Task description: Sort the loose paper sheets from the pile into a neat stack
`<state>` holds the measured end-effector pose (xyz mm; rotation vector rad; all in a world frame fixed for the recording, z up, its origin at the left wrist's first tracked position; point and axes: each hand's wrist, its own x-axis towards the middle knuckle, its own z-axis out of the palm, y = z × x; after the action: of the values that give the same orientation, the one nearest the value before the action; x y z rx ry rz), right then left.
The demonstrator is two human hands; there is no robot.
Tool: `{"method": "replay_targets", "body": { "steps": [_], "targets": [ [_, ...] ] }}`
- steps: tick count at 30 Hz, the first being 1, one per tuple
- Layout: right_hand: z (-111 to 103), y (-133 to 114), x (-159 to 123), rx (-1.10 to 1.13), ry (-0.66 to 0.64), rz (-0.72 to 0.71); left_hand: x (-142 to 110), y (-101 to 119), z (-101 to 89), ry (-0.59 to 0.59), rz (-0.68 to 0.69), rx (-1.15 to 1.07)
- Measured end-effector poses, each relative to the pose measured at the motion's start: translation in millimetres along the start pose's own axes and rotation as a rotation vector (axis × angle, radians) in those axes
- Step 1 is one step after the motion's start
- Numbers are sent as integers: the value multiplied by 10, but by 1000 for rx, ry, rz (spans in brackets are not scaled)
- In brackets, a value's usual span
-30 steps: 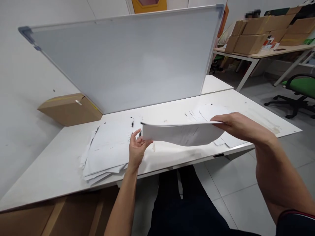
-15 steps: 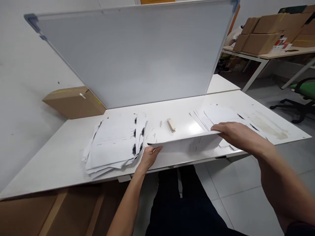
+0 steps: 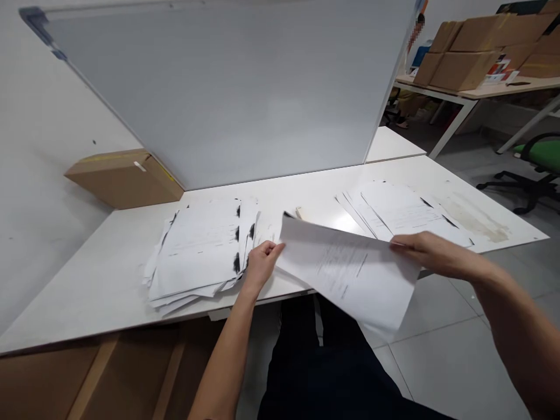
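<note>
Printed paper (image 3: 345, 268) hangs tilted over the table's front edge, its printed face toward me; whether it is one sheet or a few I cannot tell. My left hand (image 3: 262, 262) pinches its left edge between thumb and fingers. At the upper right edge my right hand (image 3: 420, 251) grips it too. Beside my left hand lies a thick, uneven paper stack (image 3: 196, 251) with black smudges along its right side. Fanned papers (image 3: 398, 210) with black marks lie beyond my right hand. A cream stapler (image 3: 300, 213) is mostly hidden behind the held paper.
A large whiteboard (image 3: 245, 99) leans at the back of the white table (image 3: 87, 274). One cardboard box (image 3: 126, 178) sits at its left corner. Boxes (image 3: 466, 61) are piled on another table at right, near a partly visible person (image 3: 415, 35). A green chair (image 3: 542, 154) stands right.
The held paper has swung from nearly edge-on to showing its printed face, its right part dropping toward me. It now covers most of the stapler. Both hands keep their grip.
</note>
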<state>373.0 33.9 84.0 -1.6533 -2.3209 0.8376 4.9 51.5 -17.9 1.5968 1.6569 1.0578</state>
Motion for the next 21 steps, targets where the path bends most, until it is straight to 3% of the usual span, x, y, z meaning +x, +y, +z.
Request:
{"method": "replay_targets", "body": {
  "steps": [2,4,9,14,21],
  "targets": [
    [279,136,-56,181,-178,88,25,-47,67,-36,7,122],
    [589,245,-138,366,-251,172,56,-90,147,-83,30,200],
    [1132,395,-394,754,-180,334,200,-46,312,-115,110,219],
    [1248,466,-493,889,-90,496,361,16,502,-125,119,185],
    [1225,505,-415,967,-55,554,498,-67,713,-14,214,148]
  ]
}}
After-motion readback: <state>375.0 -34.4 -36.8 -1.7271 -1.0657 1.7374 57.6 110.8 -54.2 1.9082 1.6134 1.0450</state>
